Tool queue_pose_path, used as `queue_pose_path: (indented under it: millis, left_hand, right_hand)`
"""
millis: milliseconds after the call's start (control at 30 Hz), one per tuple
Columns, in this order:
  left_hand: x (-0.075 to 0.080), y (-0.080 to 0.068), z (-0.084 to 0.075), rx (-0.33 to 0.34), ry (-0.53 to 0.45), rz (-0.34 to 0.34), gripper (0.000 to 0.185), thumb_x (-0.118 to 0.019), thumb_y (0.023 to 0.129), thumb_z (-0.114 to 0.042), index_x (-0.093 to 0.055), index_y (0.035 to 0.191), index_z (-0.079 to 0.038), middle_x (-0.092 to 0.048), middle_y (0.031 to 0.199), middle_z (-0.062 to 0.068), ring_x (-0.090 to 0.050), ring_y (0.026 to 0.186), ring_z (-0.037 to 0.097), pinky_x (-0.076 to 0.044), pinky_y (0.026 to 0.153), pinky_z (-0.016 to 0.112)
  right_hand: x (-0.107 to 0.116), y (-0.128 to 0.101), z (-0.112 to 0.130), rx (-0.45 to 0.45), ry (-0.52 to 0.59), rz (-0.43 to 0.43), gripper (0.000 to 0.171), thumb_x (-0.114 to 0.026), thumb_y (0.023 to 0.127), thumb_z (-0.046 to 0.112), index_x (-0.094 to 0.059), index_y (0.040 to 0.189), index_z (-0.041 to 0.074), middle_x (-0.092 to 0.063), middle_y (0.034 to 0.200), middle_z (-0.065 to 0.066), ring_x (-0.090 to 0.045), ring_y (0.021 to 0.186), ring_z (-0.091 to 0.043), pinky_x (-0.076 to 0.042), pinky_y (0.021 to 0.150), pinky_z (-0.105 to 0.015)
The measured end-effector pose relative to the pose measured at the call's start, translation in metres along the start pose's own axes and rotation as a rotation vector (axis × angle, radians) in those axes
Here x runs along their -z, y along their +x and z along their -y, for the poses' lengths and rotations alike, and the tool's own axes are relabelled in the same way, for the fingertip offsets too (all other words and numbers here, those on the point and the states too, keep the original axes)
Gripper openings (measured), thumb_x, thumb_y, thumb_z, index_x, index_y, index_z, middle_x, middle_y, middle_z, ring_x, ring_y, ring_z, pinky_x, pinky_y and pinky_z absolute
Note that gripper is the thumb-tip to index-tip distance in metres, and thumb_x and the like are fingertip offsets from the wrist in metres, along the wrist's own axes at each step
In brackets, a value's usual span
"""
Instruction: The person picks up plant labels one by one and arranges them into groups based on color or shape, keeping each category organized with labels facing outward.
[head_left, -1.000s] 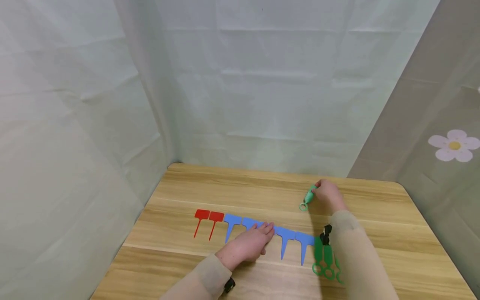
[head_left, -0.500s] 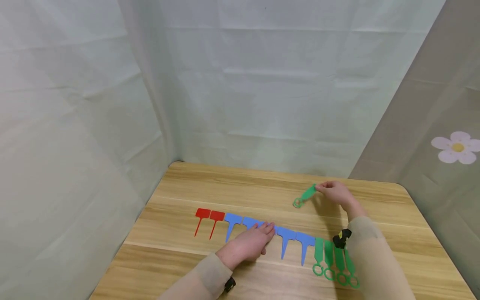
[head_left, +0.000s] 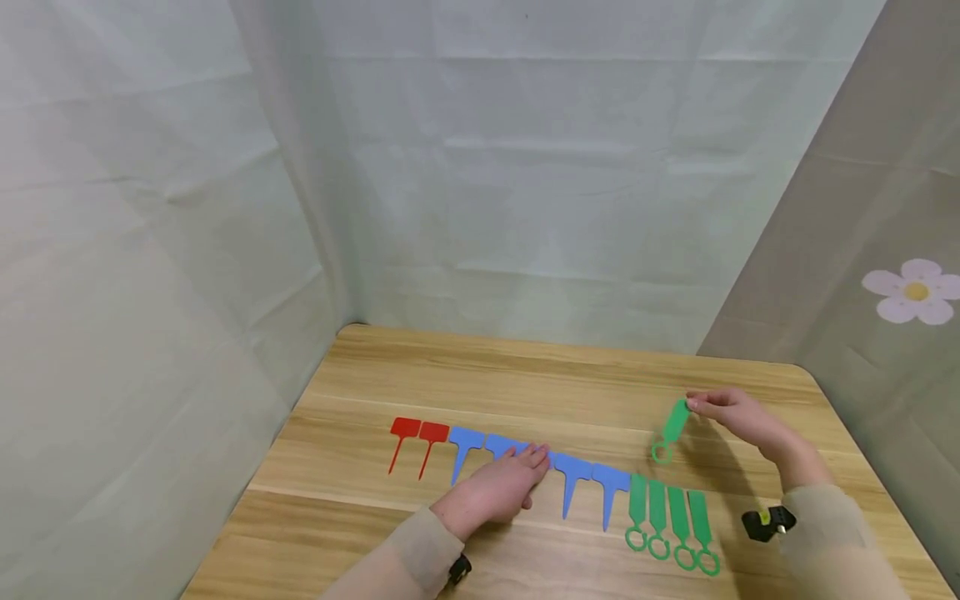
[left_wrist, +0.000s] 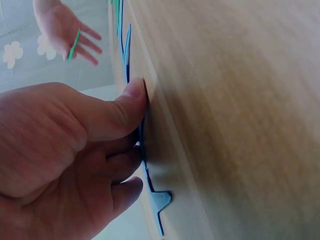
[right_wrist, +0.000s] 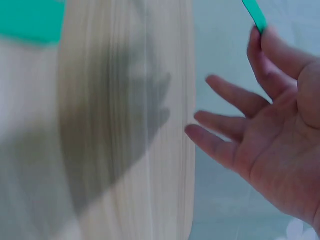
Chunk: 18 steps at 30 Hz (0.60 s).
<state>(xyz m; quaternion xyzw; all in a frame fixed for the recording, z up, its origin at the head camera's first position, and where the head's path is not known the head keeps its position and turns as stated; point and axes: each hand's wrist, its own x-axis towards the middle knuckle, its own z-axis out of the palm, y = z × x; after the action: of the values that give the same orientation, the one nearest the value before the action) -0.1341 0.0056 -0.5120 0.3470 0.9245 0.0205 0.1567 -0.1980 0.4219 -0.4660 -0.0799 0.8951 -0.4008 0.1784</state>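
My right hand (head_left: 738,414) pinches a green tag (head_left: 670,432) above the table (head_left: 525,375); my left hand (head_left: 501,489) rests flat, fingers straight, on the blue tags (head_left: 573,475).

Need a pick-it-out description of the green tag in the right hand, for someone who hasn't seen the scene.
On the wooden table a row of flat plastic tags runs red, blue, then four green ring-ended tags at its right end. Just beyond them, the right hand pinches a fifth green ring-ended plastic tag. It alone is lifted and tilted, ring end down.
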Motion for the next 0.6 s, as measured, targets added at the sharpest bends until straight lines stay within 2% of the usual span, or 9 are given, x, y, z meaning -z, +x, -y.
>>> queue_pose_path:
  millis: [133, 333, 433, 500, 600]
  left_hand:
    - [0.000, -0.003, 0.002, -0.004, 0.006, 0.005, 0.065, -0.068, 0.105, -0.014, -0.043, 0.165, -0.011, -0.031, 0.174, 0.001, -0.029, 0.159, 0.016, -0.029, 0.128, 0.038]
    - [0.002, -0.006, 0.005, -0.007, 0.022, 0.004, 0.067, -0.070, 0.104, -0.018, -0.042, 0.165, -0.010, -0.032, 0.173, 0.002, -0.030, 0.159, 0.017, -0.029, 0.128, 0.037]
    - [0.003, -0.007, 0.006, 0.004, 0.008, 0.012, 0.067, -0.069, 0.105, -0.017, -0.042, 0.165, -0.010, -0.031, 0.174, 0.002, -0.029, 0.160, 0.016, -0.028, 0.129, 0.037]
    - [0.003, -0.008, 0.006, 0.009, 0.004, 0.016, 0.067, -0.068, 0.105, -0.017, -0.041, 0.166, -0.011, -0.031, 0.174, 0.002, -0.028, 0.160, 0.016, -0.028, 0.129, 0.037]
    - [0.001, -0.008, 0.007, 0.011, 0.010, 0.021, 0.066, -0.068, 0.105, -0.017, -0.041, 0.166, -0.012, -0.031, 0.174, 0.001, -0.028, 0.160, 0.015, -0.028, 0.129, 0.037]
  right_hand:
    - [0.006, -0.025, -0.016, 0.008, -0.027, 0.043, 0.047, -0.052, 0.115, 0.035, -0.068, 0.137, -0.003, -0.037, 0.164, -0.033, -0.031, 0.148, -0.061, -0.039, 0.109, -0.076]
    - [0.010, -0.053, -0.036, -0.045, 0.008, 0.111, 0.048, -0.052, 0.114, 0.031, -0.066, 0.136, -0.009, -0.028, 0.166, -0.037, -0.019, 0.149, -0.067, -0.036, 0.108, -0.080]
    - [0.008, -0.061, -0.042, -0.052, -0.028, 0.119, 0.043, -0.054, 0.113, 0.031, -0.070, 0.129, -0.006, -0.029, 0.165, -0.039, -0.018, 0.148, -0.068, -0.041, 0.108, -0.073]
    - [0.006, -0.065, -0.045, -0.042, -0.058, 0.110, 0.040, -0.057, 0.112, 0.029, -0.072, 0.130, -0.004, -0.031, 0.163, -0.040, -0.018, 0.148, -0.070, -0.044, 0.108, -0.068]
    - [0.000, -0.068, -0.048, -0.033, -0.034, 0.087, 0.031, -0.062, 0.109, 0.025, -0.075, 0.119, -0.001, -0.026, 0.162, -0.044, -0.007, 0.148, -0.073, -0.027, 0.116, -0.077]
